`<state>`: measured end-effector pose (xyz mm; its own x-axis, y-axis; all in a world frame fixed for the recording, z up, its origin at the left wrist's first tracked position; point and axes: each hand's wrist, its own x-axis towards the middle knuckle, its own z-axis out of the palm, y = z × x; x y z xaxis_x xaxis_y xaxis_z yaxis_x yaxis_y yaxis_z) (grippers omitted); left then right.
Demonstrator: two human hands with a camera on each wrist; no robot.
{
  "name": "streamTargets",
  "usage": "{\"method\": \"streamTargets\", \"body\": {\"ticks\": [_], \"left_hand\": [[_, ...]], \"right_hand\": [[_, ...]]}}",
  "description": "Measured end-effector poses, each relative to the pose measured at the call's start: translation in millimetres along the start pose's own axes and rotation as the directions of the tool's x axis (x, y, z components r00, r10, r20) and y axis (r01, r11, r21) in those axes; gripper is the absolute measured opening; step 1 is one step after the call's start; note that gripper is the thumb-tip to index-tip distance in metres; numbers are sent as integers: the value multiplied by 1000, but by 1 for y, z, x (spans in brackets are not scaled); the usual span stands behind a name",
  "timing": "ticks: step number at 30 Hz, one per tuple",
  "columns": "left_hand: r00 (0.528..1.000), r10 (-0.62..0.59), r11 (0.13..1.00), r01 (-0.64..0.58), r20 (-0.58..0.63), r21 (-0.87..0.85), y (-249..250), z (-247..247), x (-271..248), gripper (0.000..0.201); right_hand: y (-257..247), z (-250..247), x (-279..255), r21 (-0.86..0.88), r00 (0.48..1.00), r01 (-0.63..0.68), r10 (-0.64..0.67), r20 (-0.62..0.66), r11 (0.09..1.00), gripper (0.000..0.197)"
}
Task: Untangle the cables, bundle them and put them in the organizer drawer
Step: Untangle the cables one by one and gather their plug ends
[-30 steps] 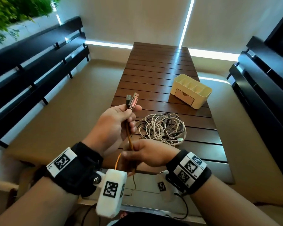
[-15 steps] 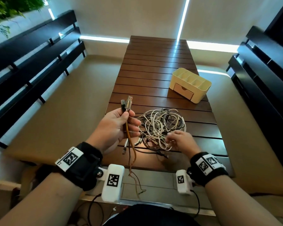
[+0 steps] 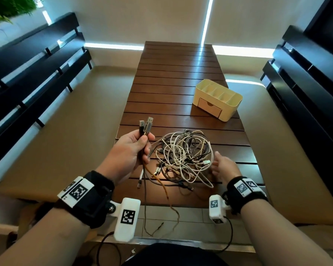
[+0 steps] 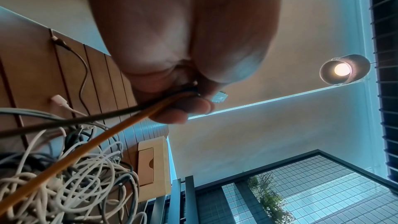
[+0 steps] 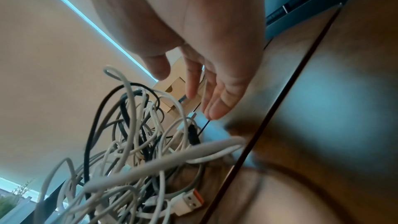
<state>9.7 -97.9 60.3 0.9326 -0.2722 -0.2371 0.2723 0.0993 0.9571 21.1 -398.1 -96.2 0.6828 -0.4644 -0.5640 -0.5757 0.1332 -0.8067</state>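
Left hand (image 3: 132, 148): fingers curled round orange cable (image 3: 162, 186) and dark cable (image 3: 144, 192), plugs up.
Right hand (image 3: 222, 167): grip slack, empty, beside cable tangle (image 3: 185, 156) on counter (image 3: 177, 73).
Advice: steady tangle, draw slowly.
Organizer drawer (image 3: 210, 108): closed, beyond.

Left hand (image 3: 131, 148) clenched, right hand (image 3: 224, 167) open-fingered.

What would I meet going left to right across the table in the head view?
Left hand gripping the pulled-out cables → tangled cable pile → right hand open beside the pile. The organizer sits farther back, over the gap between pile and right hand, so I leave it unplaced.
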Motion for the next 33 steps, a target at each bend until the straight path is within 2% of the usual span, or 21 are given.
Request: {"method": "streamTargets", "body": {"ticks": [3,5,9,12,14,16,18,21,26,30,33], "left_hand": [[1000,-6,1000,6,-7,2,0,1,2,27],[1000,-6,1000,6,-6,5,-1,1,4,27],[1000,6,1000,-6,-9,9,0,0,8,27],[1000,7,1000,-7,-20,7,1,1,12,27],[1000,14,1000,-13,-15,11,2,1,13,26],[1000,18,1000,-18,-11,21,3,0,13,25],[1000,23,1000,-23,-19,15,3,-2,13,25],[999,29,1000,-29,-37,-3,1,-9,14,26],[997,36,999,-38,-62,-35,0,-10,18,27],[997,31,997,-35,-67,-66,2,-4,20,26],[998,41,997,-45,-50,-69,-1,0,23,25]], "right_hand": [[4,10,-1,-29,994,-82,84,68,996,33],[5,15,-1,-17,994,-69,70,89,997,26],[-6,24,-4,75,986,27,-39,159,997,10],[-25,40,-16,104,948,125,-150,282,987,7],[-39,51,-29,43,921,196,-199,335,980,4],[-50,53,-36,-87,914,303,-264,308,949,6],[-58,47,-40,-164,914,382,-345,213,910,9],[-75,35,-52,-57,900,433,-429,77,899,8],[-112,30,-77,193,861,495,-508,16,847,8],[-109,35,-75,16,868,496,-497,25,868,11],[-111,38,-78,-83,846,533,-533,27,842,21]]}}
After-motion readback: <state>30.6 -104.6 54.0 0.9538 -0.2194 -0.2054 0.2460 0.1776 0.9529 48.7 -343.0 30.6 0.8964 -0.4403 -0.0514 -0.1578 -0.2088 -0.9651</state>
